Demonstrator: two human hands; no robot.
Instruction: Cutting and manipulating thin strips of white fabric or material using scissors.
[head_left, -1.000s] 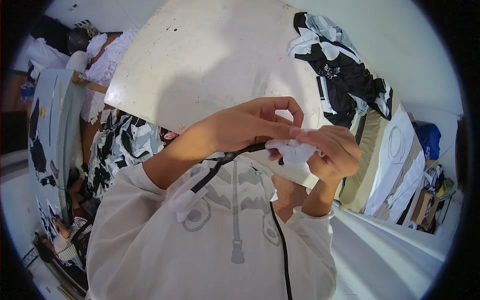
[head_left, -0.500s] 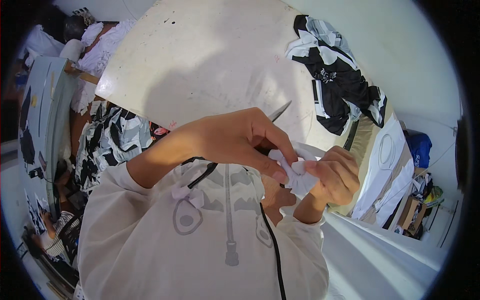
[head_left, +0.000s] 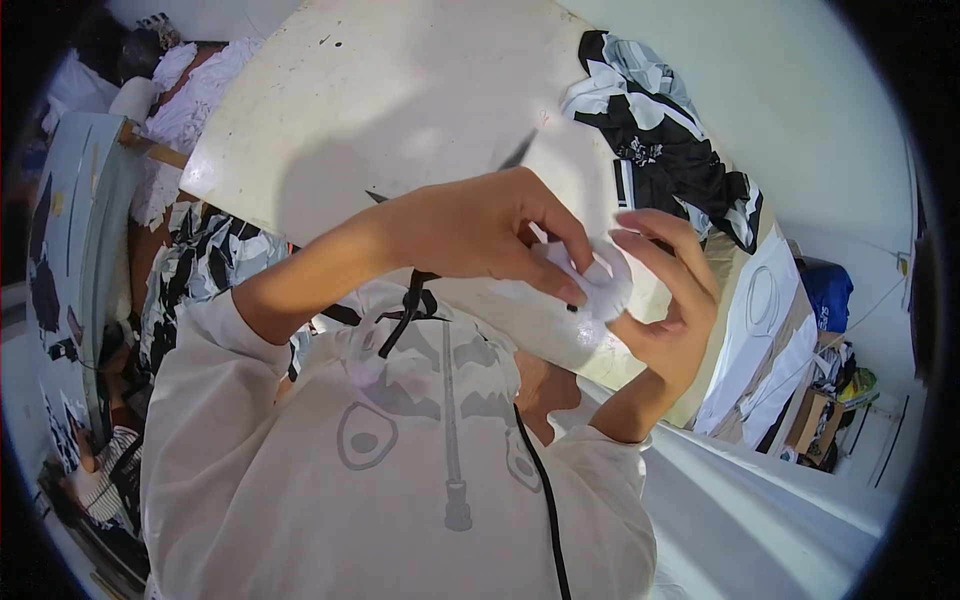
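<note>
My left hand [head_left: 490, 228] reaches in from the left with its back up. Its thumb and forefinger pinch a small crumpled piece of white cloth [head_left: 605, 290], which looks rounded and slightly blurred. A dark pointed blade [head_left: 518, 150] juts out past the knuckles, and another dark tip [head_left: 375, 196] shows above the wrist; what they belong to is hidden behind the hand. A small dark bit peeks out under the left thumb. My right hand [head_left: 672, 290] stands around the cloth's right side with fingers apart. Whether its thumb touches the cloth I cannot tell.
A pale worktable [head_left: 400, 90] lies beyond my hands. Black, white and grey garments [head_left: 660, 140] are heaped at its right edge. Patterned fabric pieces [head_left: 200, 270] and white cloth [head_left: 215, 90] are piled at left. A person [head_left: 100, 485] is at the lower left, beside a grey-blue table [head_left: 85, 200].
My right hand's fingers have come off the cloth and spread apart. The left hand keeps its pinch and has moved slightly up. The blade behind it has shifted left, and a second tip now shows.
</note>
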